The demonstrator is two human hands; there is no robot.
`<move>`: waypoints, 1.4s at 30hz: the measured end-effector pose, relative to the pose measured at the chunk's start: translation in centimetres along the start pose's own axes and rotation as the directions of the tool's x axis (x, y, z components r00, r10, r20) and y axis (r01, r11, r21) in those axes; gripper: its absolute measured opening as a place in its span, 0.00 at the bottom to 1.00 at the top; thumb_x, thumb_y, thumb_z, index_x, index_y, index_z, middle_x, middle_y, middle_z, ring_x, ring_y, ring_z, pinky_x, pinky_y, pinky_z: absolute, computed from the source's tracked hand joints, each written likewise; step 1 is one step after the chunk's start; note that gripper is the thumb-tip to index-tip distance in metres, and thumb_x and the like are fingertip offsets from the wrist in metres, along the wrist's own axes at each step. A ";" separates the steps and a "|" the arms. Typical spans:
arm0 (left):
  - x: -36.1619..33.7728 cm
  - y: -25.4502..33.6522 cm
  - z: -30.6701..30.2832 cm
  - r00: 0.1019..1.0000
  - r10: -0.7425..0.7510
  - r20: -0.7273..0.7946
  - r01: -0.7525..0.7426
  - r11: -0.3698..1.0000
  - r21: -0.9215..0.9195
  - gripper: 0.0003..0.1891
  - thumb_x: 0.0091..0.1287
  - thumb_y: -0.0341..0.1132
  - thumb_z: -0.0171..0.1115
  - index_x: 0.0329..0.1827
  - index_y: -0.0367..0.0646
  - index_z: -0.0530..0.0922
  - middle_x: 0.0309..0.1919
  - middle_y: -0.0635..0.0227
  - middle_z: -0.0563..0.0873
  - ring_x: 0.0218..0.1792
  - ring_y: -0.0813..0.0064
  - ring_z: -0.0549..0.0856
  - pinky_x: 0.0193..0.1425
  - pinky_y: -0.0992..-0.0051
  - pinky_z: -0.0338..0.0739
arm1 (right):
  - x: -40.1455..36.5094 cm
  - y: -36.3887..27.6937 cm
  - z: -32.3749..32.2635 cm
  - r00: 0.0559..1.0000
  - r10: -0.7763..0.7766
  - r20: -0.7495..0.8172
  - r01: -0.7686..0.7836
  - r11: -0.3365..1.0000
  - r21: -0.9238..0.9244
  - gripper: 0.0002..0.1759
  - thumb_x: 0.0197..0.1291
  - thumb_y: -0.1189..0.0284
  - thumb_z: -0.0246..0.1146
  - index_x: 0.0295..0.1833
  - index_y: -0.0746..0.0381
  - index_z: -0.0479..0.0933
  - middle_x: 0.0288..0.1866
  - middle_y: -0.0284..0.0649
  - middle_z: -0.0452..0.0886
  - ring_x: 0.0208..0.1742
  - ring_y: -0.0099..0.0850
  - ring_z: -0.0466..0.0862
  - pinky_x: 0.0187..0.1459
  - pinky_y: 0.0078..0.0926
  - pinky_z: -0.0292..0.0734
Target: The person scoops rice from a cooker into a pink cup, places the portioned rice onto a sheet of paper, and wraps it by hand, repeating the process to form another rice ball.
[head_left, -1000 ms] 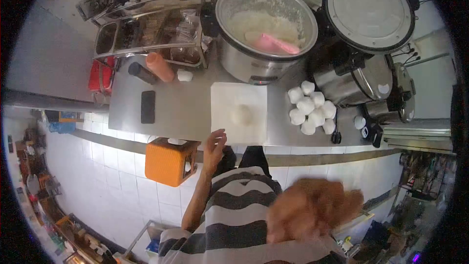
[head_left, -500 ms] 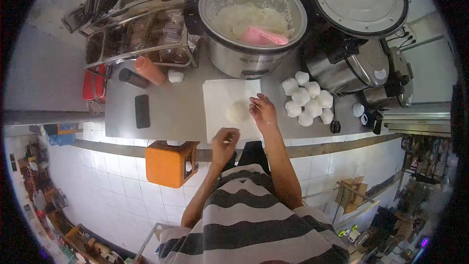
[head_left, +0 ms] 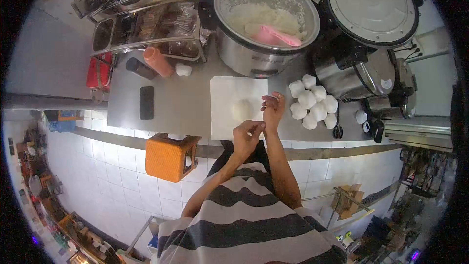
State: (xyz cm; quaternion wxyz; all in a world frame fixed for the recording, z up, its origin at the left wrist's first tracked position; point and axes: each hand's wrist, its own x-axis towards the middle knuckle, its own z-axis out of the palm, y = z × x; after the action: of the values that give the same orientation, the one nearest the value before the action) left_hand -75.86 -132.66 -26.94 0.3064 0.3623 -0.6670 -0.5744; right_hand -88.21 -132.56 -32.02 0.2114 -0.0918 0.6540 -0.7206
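Observation:
On a white sheet of paper (head_left: pixel 220 88) lies a small flattened mound of white rice (head_left: pixel 241 110). My left hand (head_left: pixel 247 135) is at the sheet's near edge, its thumb and fingertips pinched together against the base of my right hand. What the pinch holds, if anything, is too small to make out. My right hand (head_left: pixel 273 109) is raised over the sheet's right edge, just right of the rice, with its fingers loosely bent and apart and nothing visible in them. Beside it is a cluster of several white wrapped balls (head_left: pixel 317 110).
Behind the sheet stands an open rice cooker (head_left: pixel 264 58) with a pink scoop (head_left: pixel 276 36) in the rice. Closed cookers (head_left: pixel 351 71) and scissors (head_left: pixel 337 131) are at right. At left are a phone (head_left: pixel 146 102), bottles (head_left: pixel 158 62) and a tray rack (head_left: pixel 141 46). An orange stool (head_left: pixel 168 159) stands below.
My left hand has moved right and slightly up, from the sheet's lower left to my right wrist. The view has shifted a little; the rice mound stays on the sheet.

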 end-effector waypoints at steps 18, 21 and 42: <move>-5.3 17.0 -11.1 0.859 -0.006 0.513 0.512 0.077 -0.856 0.16 0.62 0.32 0.67 0.49 0.37 0.74 0.28 0.66 0.80 0.29 0.69 0.77 0.38 0.72 0.73 | -1.0 7.8 -10.9 0.986 -0.129 0.110 0.169 0.782 -0.600 0.19 0.57 0.80 0.63 0.54 0.60 0.70 0.36 0.38 0.83 0.31 0.24 0.82 0.33 0.24 0.77; -5.4 20.8 -12.3 0.900 0.176 0.398 0.419 -0.102 -0.902 0.18 0.59 0.22 0.70 0.48 0.37 0.71 0.35 0.56 0.87 0.37 0.73 0.84 0.38 0.76 0.73 | -2.7 8.0 -11.1 0.882 -0.114 0.457 0.433 0.578 -0.692 0.19 0.51 0.78 0.71 0.48 0.63 0.74 0.35 0.40 0.81 0.31 0.31 0.82 0.38 0.26 0.77; -2.0 -7.7 -10.3 0.999 0.036 0.010 -0.036 0.837 0.546 0.18 0.58 0.30 0.69 0.52 0.43 0.80 0.56 0.60 0.79 0.56 0.60 0.78 0.57 0.60 0.74 | 2.5 6.9 -6.7 0.637 0.240 0.732 0.599 0.443 -0.667 0.03 0.50 0.73 0.67 0.32 0.59 0.82 0.33 0.42 0.80 0.41 0.41 0.81 0.42 0.39 0.76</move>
State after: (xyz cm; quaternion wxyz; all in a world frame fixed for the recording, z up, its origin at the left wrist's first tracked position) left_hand -65.22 -137.20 -33.00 0.2014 0.4220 -0.8097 -0.3547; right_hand -91.93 -127.95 -39.98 0.2906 -0.5502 0.7597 -0.1886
